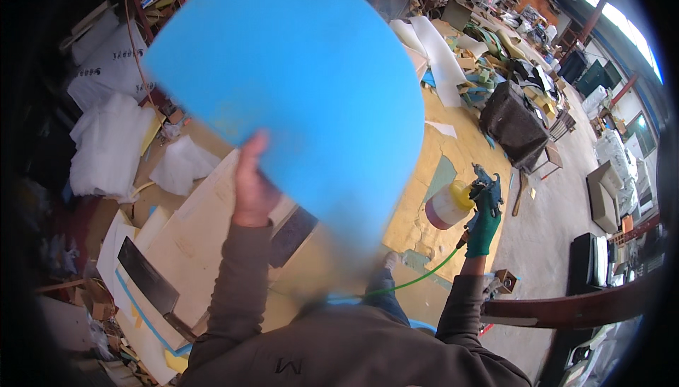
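A large blue foam sheet [297, 55] with rounded corners fills the upper middle of the view, raised off the table. My bare left hand [254, 185] grips its near edge, thumb on the face turned to me and the other fingers out of sight behind. On the right, my right hand [486, 226] wears a green glove and is closed round a spray gun [486, 183]. A cup [447, 207] with a yellow lid and reddish contents is attached to the gun, tilted. From the gun's handle a green hose [424, 274] runs back toward my body.
Below the sheet spreads a worn yellowish work table [453, 129]. Foam offcuts [488, 69] are piled at its far end, near a dark covered block [514, 122]. White wrapped bundles [109, 143] lie at the left. A reddish-brown beam [566, 311] crosses the lower right.
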Tool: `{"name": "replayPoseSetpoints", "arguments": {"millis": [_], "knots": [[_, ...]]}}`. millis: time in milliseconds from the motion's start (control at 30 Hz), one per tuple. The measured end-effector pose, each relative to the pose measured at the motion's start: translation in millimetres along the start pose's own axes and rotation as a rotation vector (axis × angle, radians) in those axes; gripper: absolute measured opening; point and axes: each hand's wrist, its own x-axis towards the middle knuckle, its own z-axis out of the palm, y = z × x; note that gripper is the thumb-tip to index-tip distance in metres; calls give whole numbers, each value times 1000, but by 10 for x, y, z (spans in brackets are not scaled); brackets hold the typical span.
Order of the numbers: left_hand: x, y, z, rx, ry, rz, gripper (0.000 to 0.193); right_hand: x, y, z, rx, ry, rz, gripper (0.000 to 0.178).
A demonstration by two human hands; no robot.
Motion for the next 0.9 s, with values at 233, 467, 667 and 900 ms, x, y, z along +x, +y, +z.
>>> {"name": "replayPoseSetpoints", "arguments": {"millis": [233, 467, 667, 900], "knots": [[-70, 202, -293, -1, 340, 568, 45, 1173, 379, -60, -36, -139, 60, 27], [-1206, -328, -445, 272, 773, 649, 51, 2463, 706, 122, 122, -534, -60, 37], [-1888, -381, -245, 408, 1057, 778, 59, 3039, 873, 675, 156, -618, -36, 38], [-2171, -253, -35, 581, 1148, 813, 62, 3143, 794, 1204, 68, -609, 7, 32]]}}
